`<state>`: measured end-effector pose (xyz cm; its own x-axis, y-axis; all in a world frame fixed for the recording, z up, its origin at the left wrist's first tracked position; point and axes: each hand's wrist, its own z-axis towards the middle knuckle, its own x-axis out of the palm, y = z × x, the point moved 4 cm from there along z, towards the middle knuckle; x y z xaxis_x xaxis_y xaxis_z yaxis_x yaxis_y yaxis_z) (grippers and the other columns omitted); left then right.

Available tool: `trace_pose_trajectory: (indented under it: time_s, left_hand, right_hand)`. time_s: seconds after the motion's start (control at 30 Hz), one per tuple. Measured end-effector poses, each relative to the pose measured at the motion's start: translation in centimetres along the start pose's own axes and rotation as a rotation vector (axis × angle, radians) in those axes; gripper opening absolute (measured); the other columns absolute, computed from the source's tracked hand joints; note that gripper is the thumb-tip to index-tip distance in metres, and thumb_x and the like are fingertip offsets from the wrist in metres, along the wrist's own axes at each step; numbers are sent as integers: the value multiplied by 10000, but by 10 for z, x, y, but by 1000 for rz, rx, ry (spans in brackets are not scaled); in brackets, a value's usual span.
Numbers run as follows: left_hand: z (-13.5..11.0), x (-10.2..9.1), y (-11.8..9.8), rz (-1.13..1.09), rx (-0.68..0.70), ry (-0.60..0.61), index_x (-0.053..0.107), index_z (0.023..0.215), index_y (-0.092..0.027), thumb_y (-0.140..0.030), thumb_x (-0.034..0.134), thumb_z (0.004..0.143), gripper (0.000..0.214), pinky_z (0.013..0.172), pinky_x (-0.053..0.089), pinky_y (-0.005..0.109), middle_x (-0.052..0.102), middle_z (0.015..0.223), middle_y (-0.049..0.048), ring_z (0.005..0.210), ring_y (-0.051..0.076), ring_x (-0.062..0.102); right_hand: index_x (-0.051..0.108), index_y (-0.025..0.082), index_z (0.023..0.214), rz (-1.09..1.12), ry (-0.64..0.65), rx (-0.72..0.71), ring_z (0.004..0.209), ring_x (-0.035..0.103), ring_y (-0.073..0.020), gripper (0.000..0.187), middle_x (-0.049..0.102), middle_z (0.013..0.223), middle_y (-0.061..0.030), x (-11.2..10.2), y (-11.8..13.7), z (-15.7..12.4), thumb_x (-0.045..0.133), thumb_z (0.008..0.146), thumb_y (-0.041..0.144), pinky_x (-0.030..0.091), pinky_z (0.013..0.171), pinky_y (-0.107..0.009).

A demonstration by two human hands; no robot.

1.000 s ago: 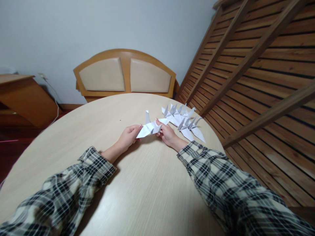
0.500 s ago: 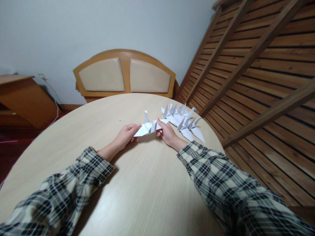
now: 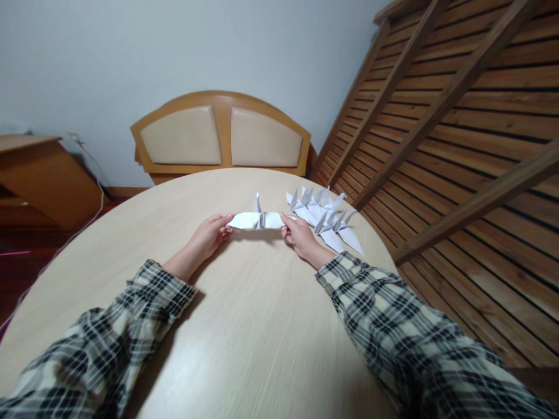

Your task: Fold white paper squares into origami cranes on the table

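Note:
A white paper crane [image 3: 257, 219] hangs just above the round pale wooden table [image 3: 244, 326], its wings spread flat to either side. My left hand [image 3: 208, 235] pinches the left wing tip. My right hand [image 3: 296, 234] pinches the right wing tip. Both arms are in checked sleeves. Right behind my right hand lie several finished white paper cranes [image 3: 323, 218] in a cluster on the table.
A wooden chair [image 3: 222, 137] with beige padded back stands at the table's far side. A slatted wooden frame [image 3: 449, 116] leans along the right. A wooden cabinet [image 3: 43, 174] and a white cable are at the left by the wall.
My hands have pulled apart, the left moving further left, and the crane's wings have gone from angled to stretched out flat between them.

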<state>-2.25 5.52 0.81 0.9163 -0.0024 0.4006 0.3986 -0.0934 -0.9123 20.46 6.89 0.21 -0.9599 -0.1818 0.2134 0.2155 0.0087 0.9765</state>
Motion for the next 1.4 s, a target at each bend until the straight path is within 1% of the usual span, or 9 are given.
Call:
trace_pose_trajectory:
  time_s: [0.17,0.27,0.37,0.63,0.93,1.03,1.17,1.3,1.4]
  left_hand:
    - [0,-1,-3,-155,70,-86,679,835,-92,-139,723,758,101,476,455,149,591,627,16,513,70,533]
    - [-1,-3,-5,-199,87,-153,656,819,-113,-132,706,766,76,488,479,162,564,575,-15,481,70,518]
    - [-3,-2,-4,-184,80,-156,650,839,-112,-126,689,775,76,470,467,153,558,562,-21,476,68,520]
    - [-7,0,-4,-153,83,-163,663,875,-104,-126,636,812,72,453,438,144,548,569,-16,482,65,524]
    - [-9,4,-5,-154,68,-168,662,886,-98,-116,627,806,89,449,414,152,537,556,-13,469,65,504]
    - [-9,4,-5,-147,68,-165,656,893,-103,-126,637,798,99,442,403,147,533,558,-18,469,64,502]
    - [-9,4,-5,-113,86,-148,654,895,-111,-129,642,792,106,437,395,146,526,569,-20,472,64,494]
    - [-11,5,-6,-40,124,-151,657,882,-131,-132,634,801,85,436,383,154,509,573,-18,472,67,468]
    - [-16,7,-8,104,216,-153,649,889,-150,-179,640,809,86,468,396,174,514,607,-13,510,83,480]
  right_hand:
    - [573,165,784,68,-149,-23,405,489,-58,240,594,548,32,-2,5,0,640,851,385,333,382,-156]
    - [572,159,830,204,-234,-18,552,633,-89,154,684,665,-22,-3,8,0,546,928,276,487,517,-173]
    - [556,161,873,350,-266,29,732,710,-129,158,738,797,-73,-2,6,1,429,966,178,568,663,-231]
    - [540,76,1116,523,-220,149,862,724,-171,309,733,966,-159,-4,-8,12,273,985,159,581,862,-317]
    - [489,107,1160,618,-220,169,863,724,-154,277,708,1031,-140,-11,-7,26,296,962,111,596,828,-293]
    - [480,137,1152,570,-193,134,892,724,-156,259,697,1056,-133,-7,-5,21,410,910,76,589,844,-284]
    - [305,270,1347,379,-200,2,868,731,-162,597,681,1111,-64,0,4,2,574,843,99,593,834,-321]
    - [133,358,1469,111,-169,-91,811,723,-141,678,655,1216,-58,9,14,-20,512,918,241,579,851,-364]
    - [73,346,1519,-148,-56,-249,969,695,-167,712,562,1371,-94,18,22,-31,475,933,289,520,958,-427]
